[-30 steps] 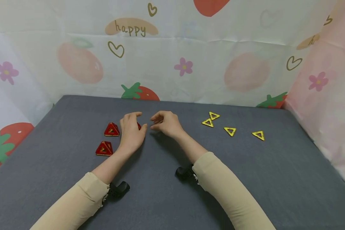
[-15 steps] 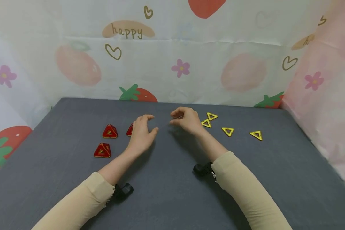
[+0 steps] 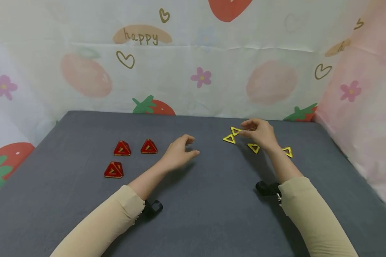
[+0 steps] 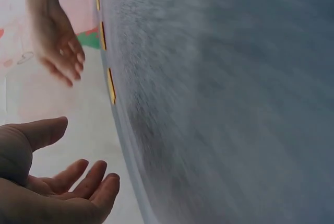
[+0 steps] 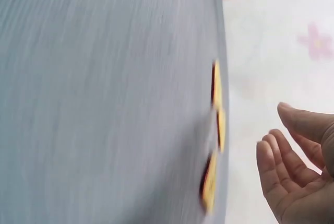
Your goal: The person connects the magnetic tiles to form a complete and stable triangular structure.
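Note:
My right hand (image 3: 260,135) hovers over the yellow triangular tiles at the back right, thumb and fingers apart with nothing between them. One flat tile (image 3: 233,141) lies corner to corner with a second beside my right fingertips. A third tile (image 3: 253,145) sits under the hand, and another tile (image 3: 291,153) is partly covered by the wrist. In the left wrist view my left hand (image 4: 62,187) is empty too, its fingers loosely bent. It hangs over the middle of the table, right of three red pyramids, of which the closest pyramid (image 3: 149,147) stands upright.
The other two pyramids, one at the back left (image 3: 122,148) and one nearer (image 3: 114,170), stand on the dark grey tabletop (image 3: 193,214). A printed curtain (image 3: 225,100) rises along the back edge and both sides. A black camera (image 3: 267,188) hangs below each wrist.
My right hand has swept right from beside the left hand to above the yellow tiles. The left hand has drifted right and nearer, uncovering the third red pyramid.

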The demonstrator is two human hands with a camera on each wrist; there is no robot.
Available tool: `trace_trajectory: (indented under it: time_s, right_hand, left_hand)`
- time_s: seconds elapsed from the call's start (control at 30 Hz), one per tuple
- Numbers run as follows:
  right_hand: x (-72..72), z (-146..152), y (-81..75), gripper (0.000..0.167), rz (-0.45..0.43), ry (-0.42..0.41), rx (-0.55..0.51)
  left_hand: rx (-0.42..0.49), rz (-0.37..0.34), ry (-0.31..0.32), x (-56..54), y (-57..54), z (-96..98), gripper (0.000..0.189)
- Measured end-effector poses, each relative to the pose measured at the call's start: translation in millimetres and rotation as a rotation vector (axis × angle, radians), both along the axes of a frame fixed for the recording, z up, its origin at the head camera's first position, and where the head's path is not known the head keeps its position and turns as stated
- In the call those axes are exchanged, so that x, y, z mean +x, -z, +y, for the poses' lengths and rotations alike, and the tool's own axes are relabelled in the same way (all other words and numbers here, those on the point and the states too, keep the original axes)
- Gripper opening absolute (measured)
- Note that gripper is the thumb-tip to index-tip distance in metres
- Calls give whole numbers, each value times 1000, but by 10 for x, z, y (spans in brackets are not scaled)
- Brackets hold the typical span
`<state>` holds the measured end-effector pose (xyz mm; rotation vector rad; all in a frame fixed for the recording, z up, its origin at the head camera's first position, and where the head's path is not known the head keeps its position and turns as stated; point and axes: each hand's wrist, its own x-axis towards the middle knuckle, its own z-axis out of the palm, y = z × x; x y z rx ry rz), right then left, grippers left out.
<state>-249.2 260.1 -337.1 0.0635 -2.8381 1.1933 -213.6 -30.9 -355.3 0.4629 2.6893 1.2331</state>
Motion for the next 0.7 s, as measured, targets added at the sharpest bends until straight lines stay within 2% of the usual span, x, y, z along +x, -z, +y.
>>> trace_trajectory:
  time_s: [0.27, 0.4, 0.5, 0.6, 0.7]
  right_hand:
    - [152, 686, 15, 43, 11, 125, 83]
    - [196, 988, 19, 50, -45, 164, 86]
    - [217, 1200, 17, 61, -139, 133, 80]
    - [245, 1376, 37, 74, -253, 60, 76]
    - [285, 1497, 80, 79, -328, 1, 76]
  left_hand:
    - [90, -72, -19, -175, 42, 373, 51]
    - [139, -92, -38, -254, 48, 549, 50]
    - [160, -117, -46, -320, 57, 673, 50]
    - [155, -142, -40, -387, 73, 789, 52]
    - [145, -158, -25, -445, 82, 896, 53]
